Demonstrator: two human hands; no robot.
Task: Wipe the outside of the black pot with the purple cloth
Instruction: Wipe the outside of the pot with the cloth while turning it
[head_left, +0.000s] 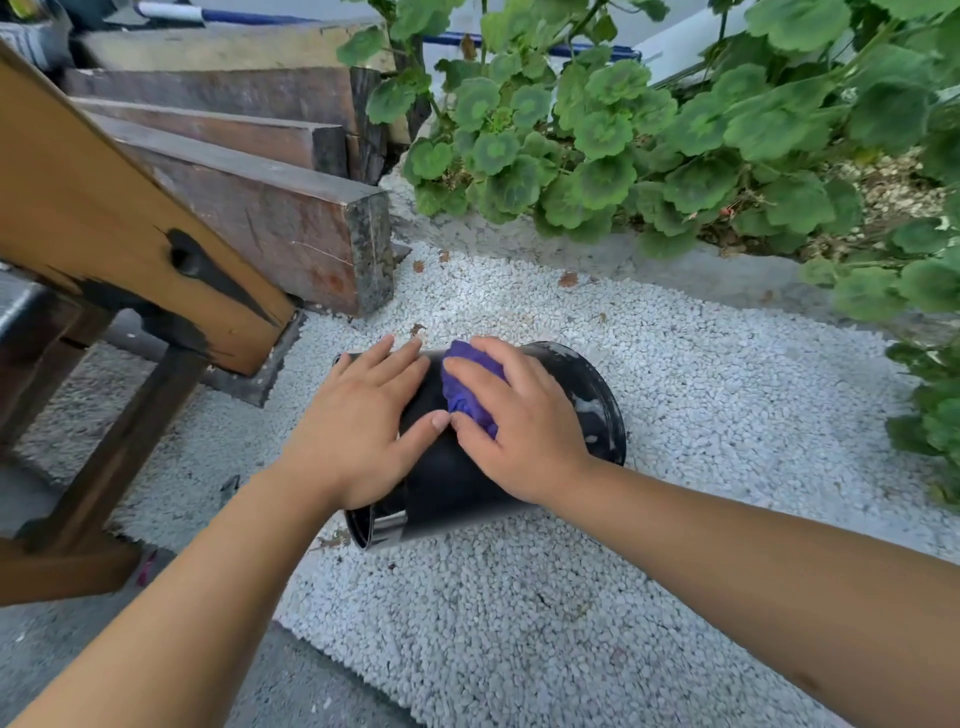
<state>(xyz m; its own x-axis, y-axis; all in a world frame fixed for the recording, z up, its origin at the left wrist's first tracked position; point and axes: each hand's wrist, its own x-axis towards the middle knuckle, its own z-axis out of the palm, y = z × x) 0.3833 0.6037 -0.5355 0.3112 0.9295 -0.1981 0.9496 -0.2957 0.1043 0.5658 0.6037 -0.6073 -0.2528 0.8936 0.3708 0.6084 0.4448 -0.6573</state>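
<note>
While the left hand (363, 421) lies flat with extended fingers on the overturned black pot (447, 467), the right hand (519, 415) presses the bunched purple cloth (470, 387) against its side.

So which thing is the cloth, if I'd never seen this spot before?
Start at the patch of white gravel in front of the leafy green plants. A black pot lies on its side there, under both hands. The purple cloth is the crumpled wad that the right hand presses against the pot's wall, the only purple thing among black, white and green.
</note>
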